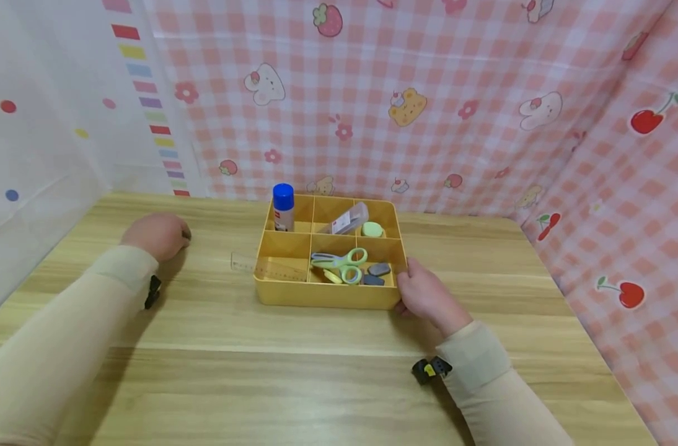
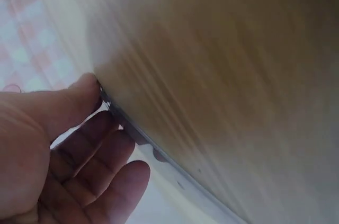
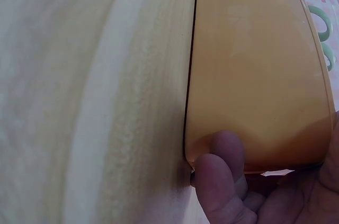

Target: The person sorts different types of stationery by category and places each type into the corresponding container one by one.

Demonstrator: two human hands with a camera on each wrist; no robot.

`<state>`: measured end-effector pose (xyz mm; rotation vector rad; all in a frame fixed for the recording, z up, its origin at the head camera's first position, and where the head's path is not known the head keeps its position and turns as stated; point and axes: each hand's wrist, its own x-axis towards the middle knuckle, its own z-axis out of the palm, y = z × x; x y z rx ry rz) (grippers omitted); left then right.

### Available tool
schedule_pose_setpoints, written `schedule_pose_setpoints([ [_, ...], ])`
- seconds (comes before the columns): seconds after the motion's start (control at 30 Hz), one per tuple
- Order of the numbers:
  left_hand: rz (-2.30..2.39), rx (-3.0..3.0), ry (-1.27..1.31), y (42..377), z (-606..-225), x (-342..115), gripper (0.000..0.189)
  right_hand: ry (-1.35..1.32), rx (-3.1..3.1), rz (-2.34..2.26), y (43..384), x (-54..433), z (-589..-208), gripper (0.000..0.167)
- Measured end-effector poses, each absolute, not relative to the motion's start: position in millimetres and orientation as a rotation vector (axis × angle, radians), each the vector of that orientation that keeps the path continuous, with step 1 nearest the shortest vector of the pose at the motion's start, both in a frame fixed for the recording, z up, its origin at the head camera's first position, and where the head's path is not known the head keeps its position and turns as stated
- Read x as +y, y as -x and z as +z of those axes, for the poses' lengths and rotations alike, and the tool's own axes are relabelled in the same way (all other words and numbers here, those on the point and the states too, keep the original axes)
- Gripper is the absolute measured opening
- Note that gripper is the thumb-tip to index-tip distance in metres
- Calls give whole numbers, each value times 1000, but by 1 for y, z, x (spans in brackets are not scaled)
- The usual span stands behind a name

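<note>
A yellow divided storage box stands on the table. My right hand grips its right front corner; in the right wrist view the fingertips curl onto the box's wall. Inside are a blue-capped glue stick, green-handled scissors, a clear case, a pale green round item and grey erasers. A clear ruler sticks out over the left side. Well left of the box, my left hand pinches a small dark object, mostly hidden by the fingers.
The wooden table meets a pink checked cloth behind the box and on the right. A white cloth with coloured dots hangs at the left. Black wrist cameras sit on both sleeves.
</note>
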<state>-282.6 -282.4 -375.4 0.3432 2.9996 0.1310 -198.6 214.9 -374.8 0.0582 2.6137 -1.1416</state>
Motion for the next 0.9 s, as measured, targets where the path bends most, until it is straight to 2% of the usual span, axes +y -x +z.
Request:
schedule_pose_setpoints([
  [0.33,49,3038,-326,280,-371,-266,15,-51,2605,-1143,199,216,-375,40],
  [0.6,29,3043,-312,279,-365,-260,24,-61,2607,-1143,199,215,-374,40],
  [0.9,12,3046,-277,282,-368,-254,19,-64,2605,-1140,198,214,-372,40],
])
